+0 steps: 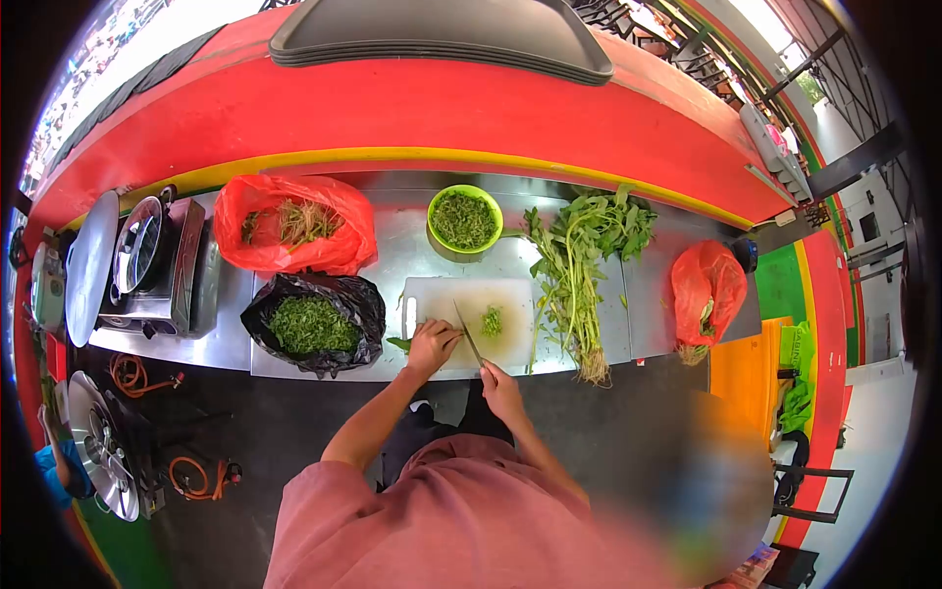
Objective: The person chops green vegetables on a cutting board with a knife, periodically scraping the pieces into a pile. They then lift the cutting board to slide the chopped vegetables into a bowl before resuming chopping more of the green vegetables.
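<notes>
My right hand (502,391) is closed around the handle of a kitchen knife (465,328), its blade angled up and left over the white cutting board (428,294). Beside the blade, my left hand (434,347) is closed with curled fingers on leafy greens (398,344); a dark green leaf pokes out on its left, and most of the bunch is hidden under the hand. Right of the knife, a small heap of chopped greens (493,321) lies on the board. Long-stemmed leafy greens (571,275) with roots lie to the board's right.
A green bowl (432,228) of chopped greens stands behind the board. To the left are a black bag (257,316) of chopped greens, a red bag (355,221) with stems, and a stove (186,285). Another red bag (708,285) sits right. Stacked trays (442,34) rest on the ledge.
</notes>
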The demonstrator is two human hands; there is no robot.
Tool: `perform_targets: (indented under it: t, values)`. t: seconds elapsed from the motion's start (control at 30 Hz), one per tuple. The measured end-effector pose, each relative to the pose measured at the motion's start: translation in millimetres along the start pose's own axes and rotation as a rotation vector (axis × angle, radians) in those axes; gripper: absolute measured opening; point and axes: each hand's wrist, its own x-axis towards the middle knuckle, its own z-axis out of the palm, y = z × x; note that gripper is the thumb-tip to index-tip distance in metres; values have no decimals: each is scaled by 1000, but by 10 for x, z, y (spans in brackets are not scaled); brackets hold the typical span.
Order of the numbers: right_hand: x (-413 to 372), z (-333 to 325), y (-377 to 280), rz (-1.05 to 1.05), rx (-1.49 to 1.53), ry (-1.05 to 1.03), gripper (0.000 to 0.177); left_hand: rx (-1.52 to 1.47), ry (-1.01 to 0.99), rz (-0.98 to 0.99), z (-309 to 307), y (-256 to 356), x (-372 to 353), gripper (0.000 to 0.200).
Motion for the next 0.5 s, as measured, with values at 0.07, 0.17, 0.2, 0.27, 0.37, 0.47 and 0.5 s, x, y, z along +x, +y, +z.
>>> perform_targets:
  t: [0.07,0.17,0.2,0.27,0.37,0.47,0.5]
  values:
    - [-44,102,108,-3,-26,21,37,0,-19,15,-26,23,8,11]
    - [-55,100,-66,39,-74,29,35,73,-62,64,-20,-11,-20,13]
    - [-16,132,-39,42,-74,33,35,71,-65,67,-29,-3,-23,13]
    - [89,208,-2,-116,-24,125,34,99,-92,70,-63,6,-21,14]
    - [254,129,-92,-75,-79,71,34,75,-96,40,-37,-8,-23,14]
    - [331,18,-177,38,-39,-35,34,29,-89,-7,-18,-14,-11,13]
    - [320,-22,-197,85,-18,-71,35,1,-88,-40,-19,-11,-5,12]
